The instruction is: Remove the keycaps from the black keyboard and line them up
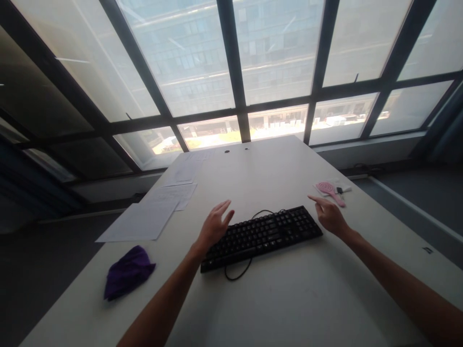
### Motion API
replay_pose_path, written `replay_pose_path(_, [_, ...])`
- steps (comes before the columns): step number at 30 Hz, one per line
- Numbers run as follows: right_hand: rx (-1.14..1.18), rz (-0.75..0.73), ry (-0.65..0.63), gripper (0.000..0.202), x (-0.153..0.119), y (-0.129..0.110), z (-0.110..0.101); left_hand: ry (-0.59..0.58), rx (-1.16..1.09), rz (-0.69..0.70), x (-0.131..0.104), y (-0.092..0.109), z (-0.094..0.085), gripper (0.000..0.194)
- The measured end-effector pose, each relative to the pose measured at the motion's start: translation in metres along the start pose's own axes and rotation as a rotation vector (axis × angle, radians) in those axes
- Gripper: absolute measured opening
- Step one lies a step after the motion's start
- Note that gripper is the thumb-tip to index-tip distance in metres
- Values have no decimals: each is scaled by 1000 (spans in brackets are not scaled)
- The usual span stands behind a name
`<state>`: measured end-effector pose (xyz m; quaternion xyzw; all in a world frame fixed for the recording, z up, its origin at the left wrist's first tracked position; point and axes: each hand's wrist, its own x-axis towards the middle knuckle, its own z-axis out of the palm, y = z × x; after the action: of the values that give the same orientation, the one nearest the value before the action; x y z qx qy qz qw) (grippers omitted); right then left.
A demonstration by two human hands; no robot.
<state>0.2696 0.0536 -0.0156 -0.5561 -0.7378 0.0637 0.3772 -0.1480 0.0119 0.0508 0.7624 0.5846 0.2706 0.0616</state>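
A black keyboard [265, 233] lies at a slant on the white table [275, 303], its black cable [238, 278] looping out at the front and back edges. My left hand [216, 224] is over the keyboard's left part, thumb and fingers apart, holding nothing. Beyond the keyboard's right end is my right hand [329, 216], its index finger stretched out to the left and the other fingers partly curled, with nothing in it. Just past that hand lies a pink hairbrush [327, 189] with a small black item [340, 190] beside it.
A crumpled purple cloth [128, 272] rests at the front left. Sheets of white paper [139, 221] spread along the table's left edge. Two small dark spots [227, 152] mark the far end. Large framed windows [275, 53] stand behind the table.
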Motion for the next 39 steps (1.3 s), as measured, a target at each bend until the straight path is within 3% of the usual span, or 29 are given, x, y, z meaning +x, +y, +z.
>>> replay_pose_path(3, [-22,90,-11,44,-16,15,-4,42,15,-132,-33,-50,-26,62])
replay_pose_path(5, [-33,158,-32,49,-27,21,-2,46,35,-207,-57,-79,-33,62])
replay_pose_path(8, [-50,227,-46,53,-38,29,6,32,77,-294,-89,-110,-28,60])
replay_pose_path(12, [-102,154,-69,44,-43,38,17,-29,142,-275,-114,-129,-12,56])
replay_pose_path(18, [-93,138,-77,44,-41,42,19,-77,118,-247,-116,-131,-10,53])
replay_pose_path(22, [2,247,-81,44,-47,24,13,-70,-44,-365,-123,-114,-20,55])
replay_pose_path(24, [28,285,-64,45,-58,9,12,-60,-116,-412,-136,-96,-22,61])
replay_pose_path(28, [40,196,-70,55,-93,-21,18,-88,-138,-289,-175,-65,-11,79])
replay_pose_path(32, [-87,88,-141,79,-123,-35,28,-48,-44,-200,-197,-58,9,94])
replay_pose_path(36, [-179,86,-131,83,-125,-40,37,-8,0,-234,-189,-61,14,89])
replay_pose_path(39, [-221,81,-90,78,-105,-40,47,-27,20,-198,-166,-65,13,85])
